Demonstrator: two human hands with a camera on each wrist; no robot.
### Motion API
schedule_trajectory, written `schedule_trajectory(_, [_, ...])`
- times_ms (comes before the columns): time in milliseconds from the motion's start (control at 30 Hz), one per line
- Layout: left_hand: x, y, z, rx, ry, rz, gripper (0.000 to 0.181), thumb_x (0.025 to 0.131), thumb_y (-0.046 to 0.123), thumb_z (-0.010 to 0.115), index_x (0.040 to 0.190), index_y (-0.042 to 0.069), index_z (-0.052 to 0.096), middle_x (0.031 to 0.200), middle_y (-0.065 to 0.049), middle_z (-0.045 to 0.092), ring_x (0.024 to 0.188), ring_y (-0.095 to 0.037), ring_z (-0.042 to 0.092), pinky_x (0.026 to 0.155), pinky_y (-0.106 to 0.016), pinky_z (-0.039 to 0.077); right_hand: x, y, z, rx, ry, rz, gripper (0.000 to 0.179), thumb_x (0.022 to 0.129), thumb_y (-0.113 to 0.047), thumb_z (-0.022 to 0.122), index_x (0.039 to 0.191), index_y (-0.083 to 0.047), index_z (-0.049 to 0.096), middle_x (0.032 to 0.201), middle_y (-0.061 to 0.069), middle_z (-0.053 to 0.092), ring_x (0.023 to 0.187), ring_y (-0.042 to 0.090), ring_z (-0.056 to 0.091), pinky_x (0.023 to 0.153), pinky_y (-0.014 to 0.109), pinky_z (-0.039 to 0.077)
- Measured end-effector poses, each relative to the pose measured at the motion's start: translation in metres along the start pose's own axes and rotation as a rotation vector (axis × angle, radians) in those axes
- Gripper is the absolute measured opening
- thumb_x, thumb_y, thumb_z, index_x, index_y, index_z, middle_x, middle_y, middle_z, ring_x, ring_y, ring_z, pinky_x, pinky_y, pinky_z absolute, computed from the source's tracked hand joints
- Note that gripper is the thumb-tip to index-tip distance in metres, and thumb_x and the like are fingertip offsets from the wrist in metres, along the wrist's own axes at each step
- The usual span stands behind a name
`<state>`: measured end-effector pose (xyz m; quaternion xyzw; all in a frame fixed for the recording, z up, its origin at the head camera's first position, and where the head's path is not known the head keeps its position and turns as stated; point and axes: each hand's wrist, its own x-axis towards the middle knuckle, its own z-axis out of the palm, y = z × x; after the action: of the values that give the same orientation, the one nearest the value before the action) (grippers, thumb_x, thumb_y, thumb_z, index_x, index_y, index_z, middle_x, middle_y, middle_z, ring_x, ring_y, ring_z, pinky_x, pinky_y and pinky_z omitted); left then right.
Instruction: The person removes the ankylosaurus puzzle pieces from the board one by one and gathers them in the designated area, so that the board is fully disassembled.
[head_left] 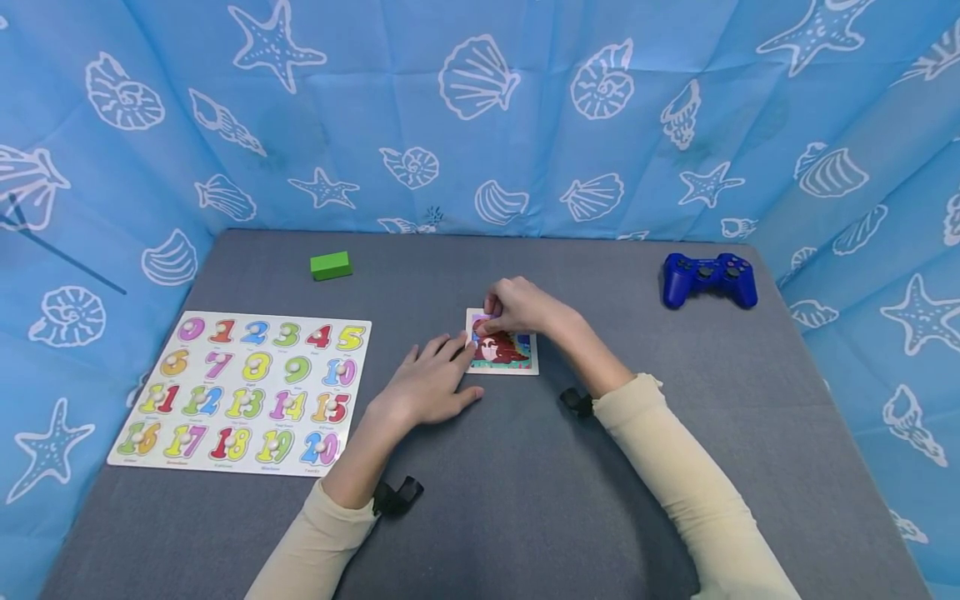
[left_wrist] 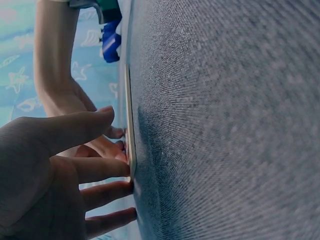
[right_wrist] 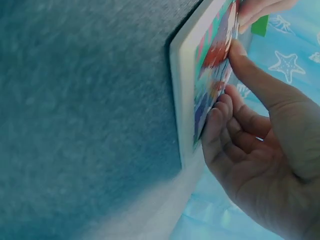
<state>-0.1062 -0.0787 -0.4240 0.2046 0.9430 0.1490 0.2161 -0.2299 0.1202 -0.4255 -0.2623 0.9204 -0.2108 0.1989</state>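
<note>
A small square picture puzzle (head_left: 510, 354) with a pale rim lies flat on the grey table. Its picture has a red-haired figure in bright colours. My right hand (head_left: 522, 306) is over its top left part, with thumb and curled fingers (right_wrist: 220, 107) set on the picture; whether a loose piece sits between them is hidden. My left hand (head_left: 427, 383) lies on the table at the puzzle's left side, its fingers spread and fairly straight. In the left wrist view, fingertips (left_wrist: 122, 187) of that hand touch the puzzle's edge.
A number board (head_left: 240, 396) with knobbed pieces lies at the left. Behind it is a green block (head_left: 331, 266). A blue game controller (head_left: 708, 279) sits at the back right. A blue shell-patterned curtain (head_left: 480, 150) surrounds the table (head_left: 525, 500).
</note>
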Motion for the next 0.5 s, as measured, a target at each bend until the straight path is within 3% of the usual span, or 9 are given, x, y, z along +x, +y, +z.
schedule_trajectory(233, [-0.001, 0.0, -0.001, -0.005, 0.001, -0.001, 0.076, 0.111, 0.05, 0.058, 0.173, 0.016, 0.03, 0.184, -0.007, 0.021, 0.171, -0.036, 0.019, 0.135, -0.071, 0.019, 0.0, 0.008, 0.001, 0.05, 0.015, -0.073, 0.026, 0.096, -0.027, 0.086, 0.098, -0.006, 0.071, 0.092, 0.009, 0.071, 0.082, 0.017, 0.064, 0.074, 0.028, 0.052])
schedule_trajectory(500, [-0.001, 0.001, -0.001, 0.0, 0.002, -0.011, 0.076, 0.11, 0.05, 0.058, 0.173, 0.017, 0.031, 0.184, -0.006, 0.021, 0.171, -0.035, 0.019, 0.135, -0.07, 0.019, -0.002, 0.012, 0.004, 0.065, 0.051, -0.102, 0.029, 0.094, -0.028, 0.088, 0.099, -0.005, 0.069, 0.092, 0.008, 0.068, 0.083, 0.017, 0.061, 0.075, 0.028, 0.05])
